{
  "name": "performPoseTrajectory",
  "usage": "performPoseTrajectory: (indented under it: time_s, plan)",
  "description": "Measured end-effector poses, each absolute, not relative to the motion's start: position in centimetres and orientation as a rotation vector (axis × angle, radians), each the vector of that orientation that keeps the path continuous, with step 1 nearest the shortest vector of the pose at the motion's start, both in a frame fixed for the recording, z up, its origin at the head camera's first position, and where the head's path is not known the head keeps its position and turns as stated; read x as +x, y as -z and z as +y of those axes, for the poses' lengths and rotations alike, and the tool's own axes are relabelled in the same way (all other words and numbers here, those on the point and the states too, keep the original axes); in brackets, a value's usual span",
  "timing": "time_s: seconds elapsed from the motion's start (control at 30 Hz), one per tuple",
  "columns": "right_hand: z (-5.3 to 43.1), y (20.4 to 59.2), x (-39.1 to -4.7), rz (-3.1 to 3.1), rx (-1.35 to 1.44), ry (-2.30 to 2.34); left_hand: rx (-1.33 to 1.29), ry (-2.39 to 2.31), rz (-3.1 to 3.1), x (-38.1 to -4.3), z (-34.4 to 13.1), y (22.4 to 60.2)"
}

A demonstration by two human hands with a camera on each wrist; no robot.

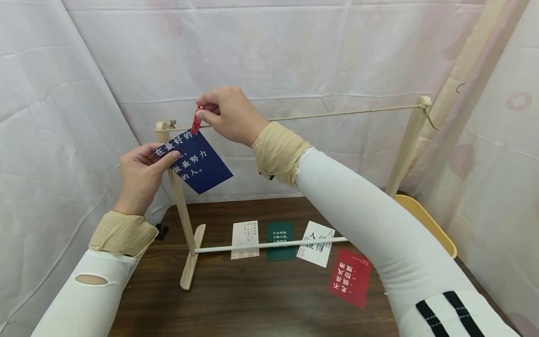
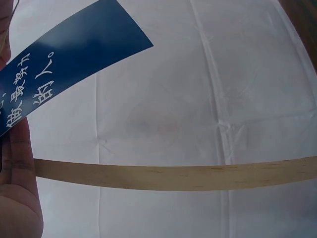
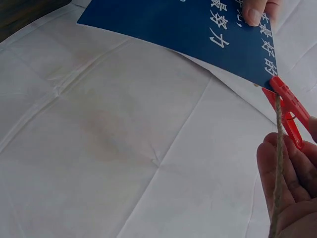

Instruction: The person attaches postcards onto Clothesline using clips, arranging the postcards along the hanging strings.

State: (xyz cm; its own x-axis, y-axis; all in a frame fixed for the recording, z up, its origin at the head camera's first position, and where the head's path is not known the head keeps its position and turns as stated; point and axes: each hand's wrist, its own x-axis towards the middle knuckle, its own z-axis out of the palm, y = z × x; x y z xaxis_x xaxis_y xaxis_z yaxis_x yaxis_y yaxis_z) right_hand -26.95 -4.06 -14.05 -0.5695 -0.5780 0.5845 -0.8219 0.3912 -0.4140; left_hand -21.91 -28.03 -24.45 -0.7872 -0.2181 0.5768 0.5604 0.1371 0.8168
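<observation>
A dark blue card (image 1: 206, 168) with white writing hangs tilted near the left post. Its upper left edge is pinched between the thumb and fingers of my left hand (image 1: 141, 174). My right hand (image 1: 236, 114) pinches a red clothespin (image 1: 196, 120) by its upper end, just above the rope (image 1: 345, 113). In the right wrist view the clothespin (image 3: 292, 101) has its tips at the card's corner and against the rope (image 3: 278, 198); whether it bites both, I cannot tell. The left wrist view shows the card (image 2: 94, 44) beside the left fingers.
The rope runs between two wooden posts, the left post (image 1: 182, 210) and the right post (image 1: 406, 150). Below lie a cream card (image 1: 245, 234), a green card (image 1: 280, 255), a white card (image 1: 313, 255) and a red card (image 1: 349, 278). A white rod (image 1: 261, 245) crosses above them. A yellow tray (image 1: 425, 222) stands right.
</observation>
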Motion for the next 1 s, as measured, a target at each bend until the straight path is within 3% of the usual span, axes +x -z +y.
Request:
performPoseTrajectory:
  time_s: [1.0]
  plan:
    - [-0.2,16.7,-25.9,-1.992,1.312,-0.929,-0.181,1.713,-1.836,-21.4,-29.0,26.8]
